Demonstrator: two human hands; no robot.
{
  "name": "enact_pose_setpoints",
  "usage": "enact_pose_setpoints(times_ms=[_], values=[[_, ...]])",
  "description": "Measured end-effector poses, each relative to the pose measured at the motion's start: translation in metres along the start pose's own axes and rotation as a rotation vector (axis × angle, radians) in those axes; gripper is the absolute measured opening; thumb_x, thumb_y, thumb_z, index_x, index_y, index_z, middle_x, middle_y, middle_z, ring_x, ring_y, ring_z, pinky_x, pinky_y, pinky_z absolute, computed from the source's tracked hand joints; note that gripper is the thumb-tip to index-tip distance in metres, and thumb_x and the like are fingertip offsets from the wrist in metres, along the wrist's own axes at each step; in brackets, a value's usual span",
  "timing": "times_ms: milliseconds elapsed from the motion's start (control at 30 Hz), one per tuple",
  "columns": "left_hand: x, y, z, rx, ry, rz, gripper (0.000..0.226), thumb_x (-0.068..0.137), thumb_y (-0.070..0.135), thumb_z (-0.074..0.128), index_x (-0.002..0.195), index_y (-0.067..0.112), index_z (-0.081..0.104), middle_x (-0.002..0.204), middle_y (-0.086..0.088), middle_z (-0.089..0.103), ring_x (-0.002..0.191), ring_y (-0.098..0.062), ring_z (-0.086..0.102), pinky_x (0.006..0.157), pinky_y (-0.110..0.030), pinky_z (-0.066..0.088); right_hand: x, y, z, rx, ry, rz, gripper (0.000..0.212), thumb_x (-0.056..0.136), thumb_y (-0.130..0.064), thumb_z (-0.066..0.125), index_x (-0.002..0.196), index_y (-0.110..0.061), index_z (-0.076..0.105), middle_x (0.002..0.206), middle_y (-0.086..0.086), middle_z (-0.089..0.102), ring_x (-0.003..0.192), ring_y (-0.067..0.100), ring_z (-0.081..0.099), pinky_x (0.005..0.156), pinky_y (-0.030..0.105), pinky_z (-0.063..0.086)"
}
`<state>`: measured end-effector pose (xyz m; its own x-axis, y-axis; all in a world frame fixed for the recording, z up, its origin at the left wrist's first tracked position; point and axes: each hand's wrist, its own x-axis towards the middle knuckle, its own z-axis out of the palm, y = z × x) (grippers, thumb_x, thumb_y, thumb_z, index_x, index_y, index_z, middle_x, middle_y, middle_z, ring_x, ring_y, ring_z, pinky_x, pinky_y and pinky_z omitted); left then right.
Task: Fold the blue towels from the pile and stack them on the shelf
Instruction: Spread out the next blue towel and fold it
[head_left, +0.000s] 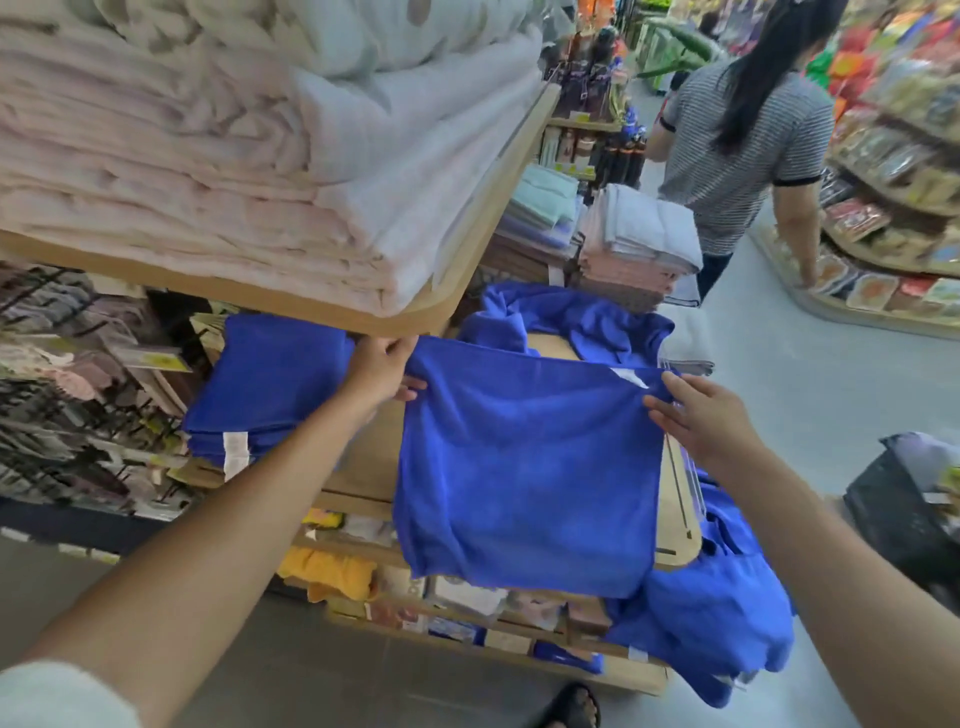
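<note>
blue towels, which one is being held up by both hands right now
The spread-out blue towel in the middle: left hand and right hand grip its top corners. The folded stack sits left; the loose pile hangs right.

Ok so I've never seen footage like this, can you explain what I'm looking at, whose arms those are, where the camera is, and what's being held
There is no machine here. The picture comes from one wide-angle camera worn on a person's head, looking forward and down, so the two bare arms reaching in from the bottom are that person's own. The place looks like a shop aisle.

The left hand and the right hand each pinch a top corner of a blue towel, holding it spread out and hanging in front of a wooden shelf.

On that shelf, to the left, sits a stack of folded blue towels. Behind and to the lower right lies a loose pile of blue towels, spilling over the shelf edge. The shelf above holds pale folded blankets. Another person stands farther down the aisle, back turned.
</note>
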<state>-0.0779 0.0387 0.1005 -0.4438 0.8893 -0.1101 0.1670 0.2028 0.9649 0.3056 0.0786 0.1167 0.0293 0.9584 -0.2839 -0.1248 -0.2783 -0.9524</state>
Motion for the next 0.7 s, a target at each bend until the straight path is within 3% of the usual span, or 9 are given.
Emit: enact_pose_setpoints(times_ms=[167, 233, 333, 400, 433, 500, 533, 633, 700], values=[[0.035, -0.007, 0.034, -0.079, -0.081, -0.121, 0.034, 0.108, 0.024, 0.044, 0.136, 0.006, 0.052, 0.113, -0.008, 0.057, 0.076, -0.014, 0.062, 0.062, -0.023, 0.055, 0.062, 0.011, 0.013, -0.063, 0.073, 0.025, 0.015, 0.1, -0.018, 0.064, 0.111, -0.007, 0.062, 0.095, 0.005, 0.066, 0.089, 0.024, 0.077, 0.069, 0.025, 0.061], [0.035, -0.015, 0.04, 0.024, -0.042, -0.109, 0.028, 0.107, 0.023, 0.047, 0.129, 0.009, 0.055, 0.103, -0.003, 0.058, 0.085, -0.021, 0.061, 0.07, -0.032, 0.054, 0.071, 0.022, 0.021, -0.09, 0.071, 0.043, 0.014, 0.102, -0.01, 0.058, 0.116, -0.01, 0.056, 0.087, 0.004, 0.056, 0.076, 0.023, 0.068, 0.068, 0.025, 0.054], [0.007, -0.031, 0.03, 0.106, 0.025, 0.014, 0.017, 0.103, 0.014, 0.05, 0.117, 0.014, 0.06, 0.095, 0.003, 0.061, 0.075, -0.021, 0.062, 0.058, -0.031, 0.049, 0.061, 0.046, 0.033, -0.29, 0.068, -0.056, 0.025, 0.096, -0.001, 0.056, 0.106, -0.022, 0.045, 0.081, 0.003, 0.04, 0.063, 0.019, 0.044, 0.054, 0.029, 0.04], [-0.031, -0.05, 0.01, 0.127, 0.014, 0.094, 0.01, 0.098, 0.023, 0.057, 0.094, 0.019, 0.065, 0.083, 0.003, 0.069, 0.059, -0.016, 0.063, 0.053, -0.027, 0.048, 0.036, 0.072, 0.037, -0.529, 0.049, -0.199, 0.025, 0.093, -0.009, 0.061, 0.106, -0.027, 0.048, 0.096, -0.001, 0.05, 0.075, 0.022, 0.053, 0.06, 0.03, 0.046], [-0.055, -0.062, -0.002, 0.138, -0.01, 0.097, 0.016, 0.093, 0.032, 0.059, 0.084, 0.022, 0.066, 0.074, 0.002, 0.069, 0.055, -0.015, 0.062, 0.052, -0.025, 0.049, 0.02, 0.089, 0.039, -0.636, -0.011, -0.248, 0.031, 0.094, -0.015, 0.063, 0.12, -0.029, 0.05, 0.115, -0.003, 0.054, 0.093, 0.022, 0.059, 0.072, 0.031, 0.051], [-0.098, -0.091, -0.022, 0.122, -0.055, -0.007, 0.031, 0.08, 0.047, 0.057, 0.068, 0.018, 0.062, 0.057, -0.001, 0.062, 0.047, -0.014, 0.057, 0.048, -0.024, 0.045, -0.009, 0.122, 0.043, -0.912, -0.123, -0.341, 0.056, 0.099, -0.03, 0.063, 0.149, -0.022, 0.04, 0.15, -0.005, 0.043, 0.132, 0.018, 0.047, 0.103, 0.038, 0.047], [-0.116, -0.108, -0.028, 0.123, -0.075, -0.106, 0.034, 0.075, 0.048, 0.056, 0.062, 0.017, 0.057, 0.051, 0.0, 0.055, 0.043, -0.015, 0.053, 0.045, -0.025, 0.04, -0.02, 0.134, 0.045, -1.053, -0.143, -0.398, 0.062, 0.099, -0.036, 0.061, 0.154, -0.019, 0.037, 0.158, -0.002, 0.039, 0.142, 0.019, 0.039, 0.113, 0.042, 0.04], [-0.153, -0.158, -0.038, 0.201, -0.237, -0.472, 0.026, 0.086, 0.034, 0.055, 0.067, 0.017, 0.055, 0.05, 0.003, 0.049, 0.041, -0.013, 0.048, 0.046, -0.023, 0.031, -0.033, 0.154, 0.052, -1.357, -0.1, -0.511, 0.061, 0.101, -0.047, 0.053, 0.153, -0.015, 0.043, 0.161, 0.004, 0.039, 0.149, 0.027, 0.033, 0.123, 0.046, 0.028], [-0.164, -0.179, -0.037, 0.085, -0.375, -0.677, 0.028, 0.095, 0.033, 0.054, 0.085, 0.011, 0.067, 0.07, -0.002, 0.069, 0.057, -0.015, 0.06, 0.051, -0.024, 0.038, -0.037, 0.158, 0.054, -1.428, -0.052, -0.549, 0.06, 0.101, -0.05, 0.047, 0.151, -0.018, 0.045, 0.16, 0.002, 0.04, 0.15, 0.026, 0.032, 0.125, 0.045, 0.024]])
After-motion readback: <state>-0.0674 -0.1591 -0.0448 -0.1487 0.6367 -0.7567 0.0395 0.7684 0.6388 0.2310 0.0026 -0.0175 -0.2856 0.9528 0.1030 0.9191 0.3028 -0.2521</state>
